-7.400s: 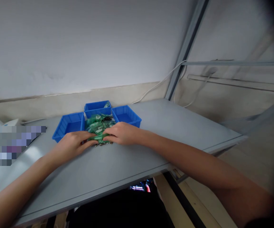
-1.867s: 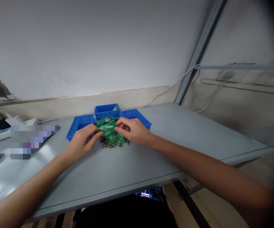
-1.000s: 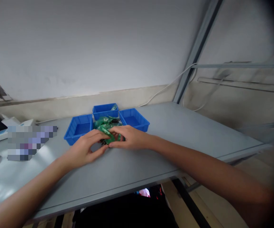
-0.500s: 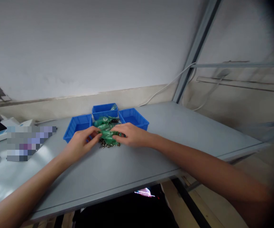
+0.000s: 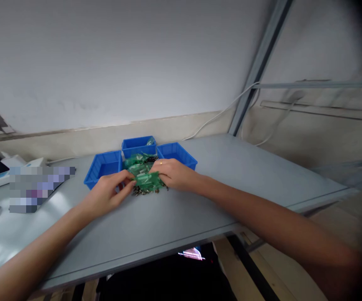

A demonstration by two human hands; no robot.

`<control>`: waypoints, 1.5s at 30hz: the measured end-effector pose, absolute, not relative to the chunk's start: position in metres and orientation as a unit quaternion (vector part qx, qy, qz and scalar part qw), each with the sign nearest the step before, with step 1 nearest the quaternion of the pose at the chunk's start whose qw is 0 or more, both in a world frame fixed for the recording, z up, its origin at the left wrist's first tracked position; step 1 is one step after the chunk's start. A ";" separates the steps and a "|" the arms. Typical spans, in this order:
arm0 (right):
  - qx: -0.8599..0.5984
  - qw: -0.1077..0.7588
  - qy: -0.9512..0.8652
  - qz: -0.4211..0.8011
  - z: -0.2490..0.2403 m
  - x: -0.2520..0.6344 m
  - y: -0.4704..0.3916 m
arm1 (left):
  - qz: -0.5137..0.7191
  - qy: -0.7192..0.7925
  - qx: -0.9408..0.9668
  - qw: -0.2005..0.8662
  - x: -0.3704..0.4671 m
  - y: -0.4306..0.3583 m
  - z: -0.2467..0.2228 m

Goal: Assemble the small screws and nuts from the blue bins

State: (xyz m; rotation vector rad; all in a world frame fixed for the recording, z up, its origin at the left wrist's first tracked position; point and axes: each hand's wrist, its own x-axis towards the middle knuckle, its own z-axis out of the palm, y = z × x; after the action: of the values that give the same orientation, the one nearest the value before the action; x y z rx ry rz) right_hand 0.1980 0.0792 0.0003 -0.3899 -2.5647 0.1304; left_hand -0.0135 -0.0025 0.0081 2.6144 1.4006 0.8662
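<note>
Between my hands is a green translucent plastic bag (image 5: 148, 181), stretched sideways over a pile of small metal parts (image 5: 140, 191). My left hand (image 5: 113, 190) pinches the bag's left edge between thumb and fingers. Its right edge is gripped by my right hand (image 5: 174, 174), which wears a ring. More green plastic bags (image 5: 135, 159) lie just behind, with dark small parts among them. The exact kind of the metal parts is too small to tell.
Three blue bins surround the pile: a left bin (image 5: 93, 171), a back bin (image 5: 129, 147) holding some clear-green plastic, and a right bin (image 5: 187, 158). A white cable (image 5: 212, 121) runs along the wall to a metal post (image 5: 246, 96). A blurred-out object (image 5: 43, 190) lies at left.
My right hand has closed on the green bag's right edge and shifted slightly right. The bag is now spread flatter between both hands. The bins have not moved.
</note>
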 end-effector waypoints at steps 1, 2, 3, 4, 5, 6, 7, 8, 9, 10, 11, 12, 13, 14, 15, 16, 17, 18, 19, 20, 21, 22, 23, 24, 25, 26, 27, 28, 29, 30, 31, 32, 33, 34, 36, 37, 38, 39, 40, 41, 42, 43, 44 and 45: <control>-0.145 0.269 -0.951 0.046 0.000 0.198 0.079 | 0.278 0.454 0.846 0.025 -0.013 -0.002 0.008; -0.147 0.269 -0.951 0.045 0.001 0.198 0.079 | 0.277 0.455 0.846 0.025 -0.013 -0.002 0.008; -0.150 0.271 -0.950 0.045 0.001 0.198 0.079 | 0.277 0.455 0.846 0.025 -0.013 -0.002 0.008; -0.152 0.273 -0.949 0.047 0.001 0.199 0.078 | 0.279 0.454 0.846 0.027 -0.013 -0.002 0.008; -0.153 0.276 -0.948 0.049 0.001 0.199 0.078 | 0.280 0.454 0.846 0.029 -0.013 -0.002 0.008; -0.152 0.279 -0.947 0.052 0.001 0.199 0.077 | 0.280 0.454 0.846 0.031 -0.012 -0.002 0.008; -0.150 0.282 -0.946 0.055 0.001 0.199 0.077 | 0.279 0.456 0.845 0.032 -0.012 -0.002 0.008; -0.147 0.286 -0.945 0.059 0.001 0.199 0.076 | 0.279 0.458 0.844 0.032 -0.012 -0.002 0.008; -0.145 0.290 -0.944 0.063 0.001 0.199 0.076 | 0.279 0.461 0.842 0.031 -0.012 -0.002 0.008; -0.145 0.296 -0.942 0.068 0.001 0.199 0.076 | 0.281 0.464 0.840 0.029 -0.013 -0.002 0.008; -0.147 0.304 -0.939 0.072 0.002 0.199 0.076 | 0.285 0.467 0.837 0.024 -0.013 -0.002 0.009; -0.151 0.312 -0.935 0.075 0.002 0.199 0.075 | 0.289 0.474 0.832 0.017 -0.013 -0.002 0.009; -0.157 0.319 -0.931 0.077 0.003 0.199 0.075 | 0.295 0.481 0.825 0.009 -0.013 -0.002 0.009; -0.164 0.324 -0.928 0.078 0.003 0.199 0.075 | 0.301 0.490 0.818 0.003 -0.014 -0.001 0.009; -0.170 0.326 -0.927 0.079 0.004 0.199 0.074 | 0.307 0.498 0.811 -0.002 -0.014 -0.001 0.009; -0.176 0.325 -0.926 0.079 0.004 0.199 0.074 | 0.312 0.504 0.805 -0.003 -0.014 -0.001 0.009; -0.179 0.323 -0.926 0.080 0.005 0.199 0.073 | 0.316 0.508 0.801 -0.003 -0.014 0.000 0.009; -0.182 0.322 -0.925 0.082 0.005 0.198 0.073 | 0.319 0.508 0.800 -0.001 -0.014 0.000 0.009; -0.184 0.326 -0.923 0.084 0.005 0.198 0.073 | 0.319 0.507 0.800 0.001 -0.014 0.000 0.009; -0.188 0.329 -0.921 0.087 0.005 0.198 0.073 | 0.318 0.505 0.802 0.003 -0.013 0.000 0.009; -0.193 0.331 -0.919 0.091 0.005 0.198 0.073 | 0.316 0.503 0.805 0.002 -0.013 0.000 0.009; -0.201 0.331 -0.917 0.095 0.006 0.197 0.072 | 0.314 0.500 0.807 -0.001 -0.013 0.000 0.009; -0.209 0.330 -0.915 0.098 0.006 0.197 0.072 | 0.313 0.496 0.810 -0.005 -0.013 0.000 0.009; -0.216 0.328 -0.914 0.101 0.006 0.197 0.072 | 0.313 0.493 0.812 -0.011 -0.013 0.000 0.010; -0.222 0.324 -0.914 0.103 0.007 0.197 0.072 | 0.314 0.488 0.814 -0.017 -0.013 0.001 0.010; -0.226 0.322 -0.913 0.105 0.007 0.197 0.072 | 0.317 0.484 0.815 -0.021 -0.013 0.001 0.010; -0.228 0.323 -0.913 0.105 0.007 0.197 0.072 | 0.319 0.480 0.817 -0.023 -0.013 0.001 0.010; -0.229 0.322 -0.913 0.105 0.007 0.197 0.072 | 0.320 0.478 0.818 -0.024 -0.013 0.001 0.010; -0.230 0.321 -0.913 0.104 0.007 0.197 0.072 | 0.320 0.477 0.818 -0.024 -0.013 0.001 0.010; -0.231 0.320 -0.913 0.104 0.007 0.197 0.072 | 0.319 0.477 0.818 -0.024 -0.013 0.001 0.010; -0.232 0.319 -0.913 0.103 0.007 0.197 0.072 | 0.318 0.478 0.818 -0.024 -0.013 0.001 0.010; -0.232 0.319 -0.913 0.104 0.007 0.197 0.072 | 0.316 0.479 0.819 -0.025 -0.013 0.001 0.010; -0.231 0.318 -0.914 0.104 0.007 0.197 0.072 | 0.315 0.481 0.818 -0.026 -0.013 0.001 0.010; -0.231 0.317 -0.914 0.104 0.007 0.198 0.072 | 0.314 0.483 0.817 -0.027 -0.013 0.001 0.010; -0.231 0.316 -0.914 0.104 0.008 0.198 0.071 | 0.314 0.486 0.815 -0.029 -0.013 0.001 0.010; -0.232 0.316 -0.914 0.105 0.008 0.198 0.071 | 0.316 0.486 0.814 -0.029 -0.013 0.001 0.010; -0.233 0.315 -0.914 0.105 0.008 0.198 0.071 | 0.316 0.487 0.814 -0.028 -0.014 0.002 0.010; -0.234 0.314 -0.914 0.104 0.009 0.198 0.071 | 0.315 0.487 0.814 -0.027 -0.014 0.002 0.010; -0.235 0.313 -0.914 0.104 0.009 0.198 0.070 | 0.315 0.488 0.814 -0.026 -0.014 0.002 0.009; -0.236 0.312 -0.914 0.103 0.009 0.198 0.070 | 0.316 0.488 0.814 -0.027 -0.014 0.003 0.009; -0.236 0.313 -0.914 0.103 0.009 0.198 0.070 | 0.316 0.488 0.813 -0.026 -0.015 0.003 0.009; -0.236 0.313 -0.914 0.102 0.009 0.198 0.070 | 0.317 0.488 0.813 -0.027 -0.015 0.003 0.009; -0.234 0.314 -0.914 0.102 0.009 0.198 0.070 | 0.317 0.488 0.813 -0.027 -0.015 0.004 0.008; -0.233 0.315 -0.914 0.101 0.009 0.198 0.070 | 0.318 0.489 0.812 -0.027 -0.016 0.004 0.008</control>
State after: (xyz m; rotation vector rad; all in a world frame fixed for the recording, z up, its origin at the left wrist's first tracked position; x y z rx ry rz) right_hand 0.1984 0.0697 0.0089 -0.6137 -2.4089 0.2656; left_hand -0.0157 0.0036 0.0082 2.5960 1.5626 1.0161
